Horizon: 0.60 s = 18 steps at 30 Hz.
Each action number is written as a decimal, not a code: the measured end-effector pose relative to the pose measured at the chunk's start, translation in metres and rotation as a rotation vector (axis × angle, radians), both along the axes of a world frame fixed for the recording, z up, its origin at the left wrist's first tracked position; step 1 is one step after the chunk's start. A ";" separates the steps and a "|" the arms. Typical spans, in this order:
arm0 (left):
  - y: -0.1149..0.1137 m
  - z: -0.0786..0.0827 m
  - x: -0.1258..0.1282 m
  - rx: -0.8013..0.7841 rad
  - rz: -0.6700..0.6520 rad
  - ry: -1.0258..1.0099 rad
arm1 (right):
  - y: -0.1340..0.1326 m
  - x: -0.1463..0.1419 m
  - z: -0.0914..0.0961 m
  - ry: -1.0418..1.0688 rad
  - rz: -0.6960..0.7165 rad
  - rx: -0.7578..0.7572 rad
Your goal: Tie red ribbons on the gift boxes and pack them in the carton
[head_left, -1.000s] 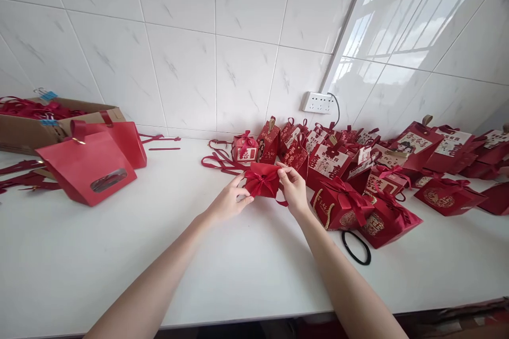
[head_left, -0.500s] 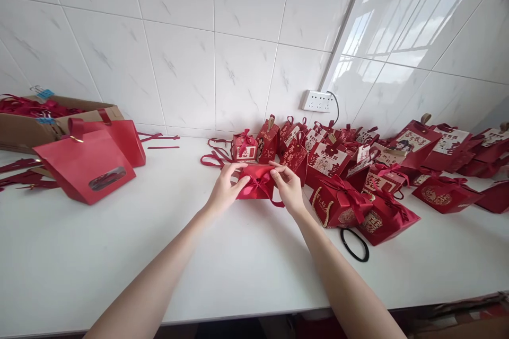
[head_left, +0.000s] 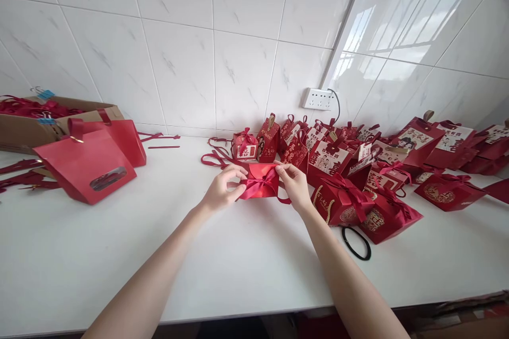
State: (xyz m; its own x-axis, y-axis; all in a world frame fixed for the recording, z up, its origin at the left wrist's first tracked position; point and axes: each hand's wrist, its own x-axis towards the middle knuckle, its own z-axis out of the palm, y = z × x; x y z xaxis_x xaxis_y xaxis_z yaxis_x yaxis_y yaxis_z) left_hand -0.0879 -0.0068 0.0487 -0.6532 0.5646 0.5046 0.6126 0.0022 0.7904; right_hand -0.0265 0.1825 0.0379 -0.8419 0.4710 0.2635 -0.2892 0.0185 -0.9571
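Observation:
A small red gift box [head_left: 260, 180] with a red ribbon bow across its front sits on the white counter [head_left: 222, 265] in the middle of the view. My left hand [head_left: 220, 190] pinches the ribbon at the box's left side. My right hand [head_left: 294, 184] grips the box's upper right edge with closed fingers. Both forearms reach in from the bottom of the view.
Several finished red gift boxes [head_left: 338, 169] crowd the counter to the right, up to the tiled corner. A black hair tie [head_left: 357, 242] lies by them. Two larger red window bags [head_left: 89, 161] and a cardboard carton of ribbons [head_left: 35, 116] sit at the left. A wall socket [head_left: 317, 99] is behind.
The box was first held up facing me, then lowered and tilted back onto the counter. Both hands have shifted on it, the left now pinching the ribbon.

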 end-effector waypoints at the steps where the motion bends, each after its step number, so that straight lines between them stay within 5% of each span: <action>1: -0.001 0.000 0.000 0.007 0.013 0.006 | 0.000 0.000 0.000 -0.002 0.010 0.010; 11: 0.005 -0.008 0.002 -0.004 0.273 0.367 | -0.008 0.004 0.005 -0.014 0.080 0.054; 18: -0.003 -0.003 0.001 -0.033 0.064 0.338 | -0.007 0.004 0.005 -0.022 0.095 0.038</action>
